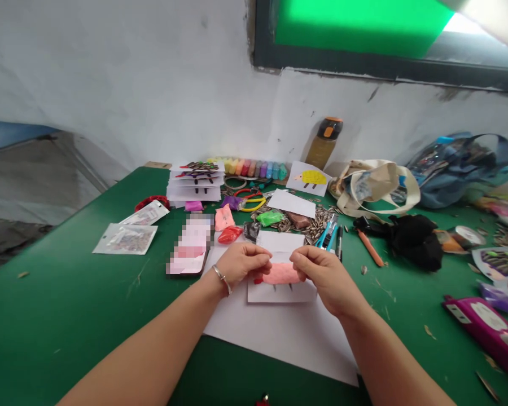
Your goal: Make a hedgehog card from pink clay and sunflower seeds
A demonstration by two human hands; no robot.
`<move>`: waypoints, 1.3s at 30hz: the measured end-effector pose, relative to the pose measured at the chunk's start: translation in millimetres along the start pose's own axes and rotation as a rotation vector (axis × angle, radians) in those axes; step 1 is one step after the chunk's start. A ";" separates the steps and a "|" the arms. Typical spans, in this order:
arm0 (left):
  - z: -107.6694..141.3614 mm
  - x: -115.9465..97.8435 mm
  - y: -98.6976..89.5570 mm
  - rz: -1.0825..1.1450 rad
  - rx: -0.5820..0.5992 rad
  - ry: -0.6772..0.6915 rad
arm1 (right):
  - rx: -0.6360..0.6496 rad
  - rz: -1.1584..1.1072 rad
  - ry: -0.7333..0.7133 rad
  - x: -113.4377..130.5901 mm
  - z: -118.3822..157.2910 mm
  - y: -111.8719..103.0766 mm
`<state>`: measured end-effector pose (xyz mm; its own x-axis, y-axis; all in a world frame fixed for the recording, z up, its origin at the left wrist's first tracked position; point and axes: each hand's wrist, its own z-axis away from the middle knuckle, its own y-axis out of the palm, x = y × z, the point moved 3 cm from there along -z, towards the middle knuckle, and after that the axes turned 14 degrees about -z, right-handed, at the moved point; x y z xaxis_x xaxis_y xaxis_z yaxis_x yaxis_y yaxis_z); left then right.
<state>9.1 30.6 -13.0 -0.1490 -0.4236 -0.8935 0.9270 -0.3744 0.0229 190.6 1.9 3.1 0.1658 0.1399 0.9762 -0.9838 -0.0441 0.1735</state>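
Observation:
My left hand [242,266], with a bracelet at the wrist, has thumb and fingertips pinched together above the left end of a pink clay animal shape [283,274]. Across from it, my right hand [324,275] is pinched in the same way near the shape's right end. Whatever sits between either set of fingertips is too small to make out. The pink shape lies on a white card [262,293], with a red bit at its left and dark drawn legs below. Under the card is a larger white sheet [279,341].
A phone [190,242], clay packets [224,217], sunflower seeds [322,217], a blue utility knife [328,234] and a black pen [339,242] surround the card. Stacked cards [195,189], a bottle [324,144] and a cloth bag [372,186] stand farther back on the green table [88,299].

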 end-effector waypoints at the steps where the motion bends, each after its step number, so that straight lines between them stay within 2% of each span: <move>1: -0.4 0.4 -0.1 0.001 -0.002 -0.002 | -0.002 0.001 0.000 -0.3 -0.1 -0.1; 8: -4.3 3.3 -2.0 0.007 -0.003 0.023 | -0.002 -0.029 -0.001 -1.7 -0.1 -2.6; 15: -3.7 4.4 -1.6 0.001 0.008 0.037 | -0.005 -0.144 0.058 -4.0 1.9 -1.0; 28: -5.0 2.5 -1.3 -0.026 0.003 0.030 | -0.060 -0.165 0.027 -3.4 -1.9 -6.0; 39: -6.1 2.0 -1.9 -0.038 0.022 0.048 | -0.022 -0.179 0.042 -2.4 -1.1 -5.9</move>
<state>9.1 35.5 -17.6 -0.1669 -0.3693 -0.9142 0.9130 -0.4080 -0.0019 195.9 2.9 -0.5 0.3358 0.1852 0.9235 -0.9402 0.0072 0.3405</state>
